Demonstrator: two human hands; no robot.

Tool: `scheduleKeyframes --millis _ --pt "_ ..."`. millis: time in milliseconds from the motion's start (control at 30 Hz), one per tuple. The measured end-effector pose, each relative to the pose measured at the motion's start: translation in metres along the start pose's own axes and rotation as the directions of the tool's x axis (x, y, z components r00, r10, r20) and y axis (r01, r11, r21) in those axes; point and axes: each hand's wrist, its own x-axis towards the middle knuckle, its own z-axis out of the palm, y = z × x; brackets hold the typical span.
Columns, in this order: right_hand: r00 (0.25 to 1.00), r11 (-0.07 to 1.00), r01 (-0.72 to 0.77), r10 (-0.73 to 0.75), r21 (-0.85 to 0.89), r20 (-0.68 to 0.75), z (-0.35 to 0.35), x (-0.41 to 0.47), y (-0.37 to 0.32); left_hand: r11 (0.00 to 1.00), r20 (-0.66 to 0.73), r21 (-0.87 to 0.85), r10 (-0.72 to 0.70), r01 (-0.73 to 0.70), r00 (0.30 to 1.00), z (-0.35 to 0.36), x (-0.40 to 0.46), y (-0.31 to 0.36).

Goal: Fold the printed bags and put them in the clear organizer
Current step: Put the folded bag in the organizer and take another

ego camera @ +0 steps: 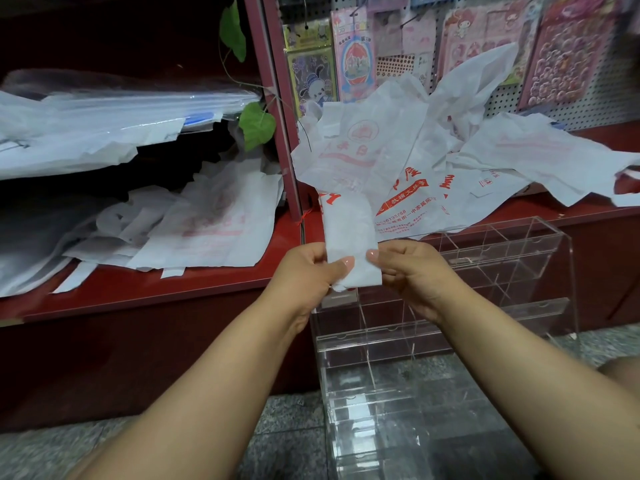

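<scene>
White red-printed bag (349, 233) folded narrow, above clear organizer (450, 306).

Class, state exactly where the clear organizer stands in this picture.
In the head view the clear organizer stands on the floor at lower right, against the red shelf, below both hands and the bag pile.

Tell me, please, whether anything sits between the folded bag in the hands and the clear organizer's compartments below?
Nothing visible does. The left hand and right hand pinch the folded bag just above the clear organizer, whose open compartments look empty. The loose printed bags lie on the red shelf behind, clear of that path.
</scene>
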Motion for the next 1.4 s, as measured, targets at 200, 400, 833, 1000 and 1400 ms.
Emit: scheduleKeyframes --millis 200,400,833,1000,1400 --pt "0.993 0.996 0.068 -0.074 -0.066 -0.091 -0.003 0.005 0.001 0.992 -0.047 0.054 -0.111 0.113 0.993 0.0 0.001 0.002" --pt "0.991 0.942 0.125 -0.135 -0.312 -0.011 -0.003 0.002 0.001 0.91 0.084 -0.04 -0.409 0.413 0.909 -0.012 -0.001 0.014" --pt "0.99 0.973 0.117 -0.13 -0.197 -0.052 0.006 0.001 -0.009 0.983 0.157 0.149 -0.135 0.112 0.978 0.0 -0.014 0.017" --pt "0.948 0.967 0.189 -0.225 -0.171 -0.224 0.001 0.005 -0.018 0.981 0.179 0.145 -0.152 0.127 0.972 0.004 -0.014 0.014" --pt "0.994 0.958 0.101 -0.111 -0.27 -0.022 -0.002 0.003 -0.008 0.996 0.065 -0.052 0.079 -0.076 0.995 -0.002 -0.006 0.009"
